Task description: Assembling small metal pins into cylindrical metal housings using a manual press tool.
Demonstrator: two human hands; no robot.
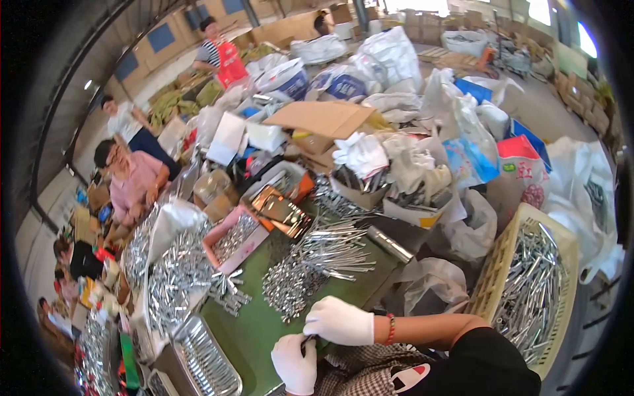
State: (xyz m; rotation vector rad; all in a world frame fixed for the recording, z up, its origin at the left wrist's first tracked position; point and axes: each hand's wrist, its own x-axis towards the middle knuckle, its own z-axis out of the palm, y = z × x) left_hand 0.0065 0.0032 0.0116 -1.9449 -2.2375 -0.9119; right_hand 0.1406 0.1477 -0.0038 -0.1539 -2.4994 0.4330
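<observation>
My left hand (295, 364), in a white glove, is closed close to the front edge of the green tabletop (254, 330). My right hand (340, 321), also gloved in white, is closed just above and to the right of it, and the two nearly touch. A small dark piece shows between the fingers, too little of it to name. Beyond the hands lies a heap of small shiny metal parts (287, 290). Long thin metal rods (340, 251) fan out behind that heap. To the left, a metal tray (207, 356) holds rows of silvery tube-like pieces.
A pink box (228, 239) of small metal parts stands by a big pile of metal tubes (175, 264). On the right, a yellow plastic crate (479, 290) holds metal rods. A metal cylinder (389, 243) lies near the table's right edge. Several people work at the left; sacks fill the back.
</observation>
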